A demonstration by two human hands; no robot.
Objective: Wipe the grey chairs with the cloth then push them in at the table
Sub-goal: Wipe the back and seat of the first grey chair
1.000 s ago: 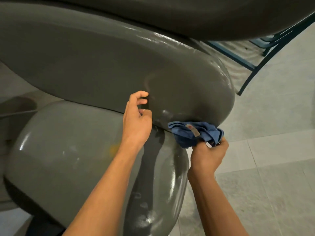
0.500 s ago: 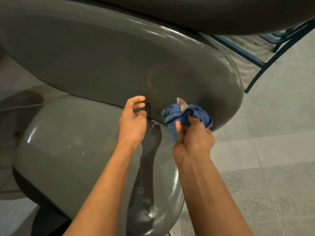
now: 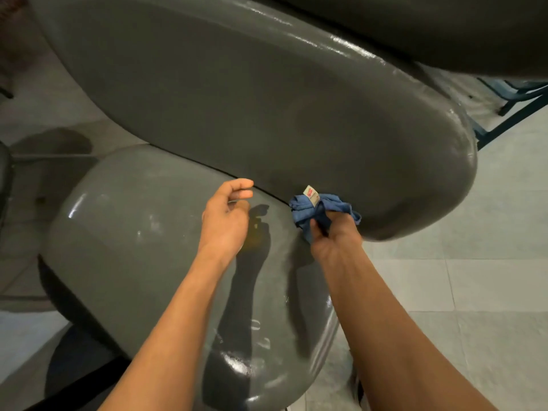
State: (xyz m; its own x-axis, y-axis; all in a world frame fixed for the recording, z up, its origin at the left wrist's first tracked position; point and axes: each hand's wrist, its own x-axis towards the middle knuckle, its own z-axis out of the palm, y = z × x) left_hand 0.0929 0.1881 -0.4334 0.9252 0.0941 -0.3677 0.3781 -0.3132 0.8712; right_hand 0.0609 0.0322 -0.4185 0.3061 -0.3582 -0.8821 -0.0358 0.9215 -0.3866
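A glossy grey chair fills the view, its backrest (image 3: 267, 108) arching across the top and its seat (image 3: 142, 247) below. My right hand (image 3: 335, 235) grips a bunched blue cloth (image 3: 308, 206) with a small tag, pressed against the lower edge of the backrest near the seat joint. My left hand (image 3: 225, 221) hovers over the seat close to the same joint, fingers loosely curled and holding nothing. A faint yellowish mark shows on the seat beside that hand.
Pale tiled floor (image 3: 474, 286) lies to the right. A dark blue metal frame (image 3: 510, 114) stands at the far right behind the backrest. Another dark grey rounded surface (image 3: 444, 25) overhangs the top right corner.
My right hand carried the cloth from the backrest's lower right corner leftward and up along its lower edge. My left hand drew slightly back from the backrest. The view shifted a little.
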